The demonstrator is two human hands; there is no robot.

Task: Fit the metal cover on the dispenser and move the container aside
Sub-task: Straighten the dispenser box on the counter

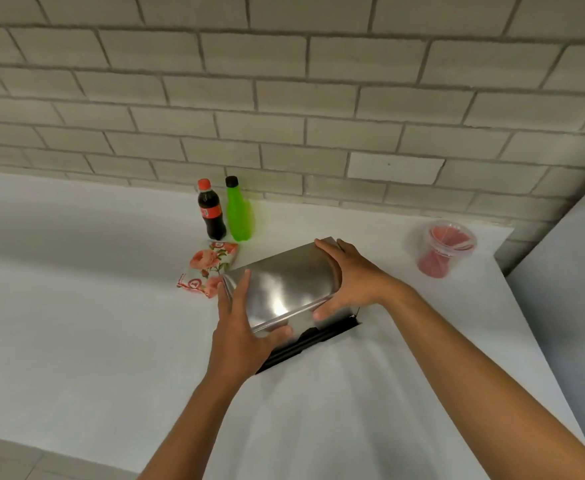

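- Between both hands' fingers: metal cover (284, 289) sitting over black dispenser (313, 341)
- left hand (239, 327) and right hand (350, 282) fingers clamping cover ends
- container (445, 249) resting well right of right fingers

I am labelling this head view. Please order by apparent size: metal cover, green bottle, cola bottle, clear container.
1. metal cover, clearly largest, though nearest the camera.
2. green bottle.
3. cola bottle and clear container: they look similar, so I do not rank them.
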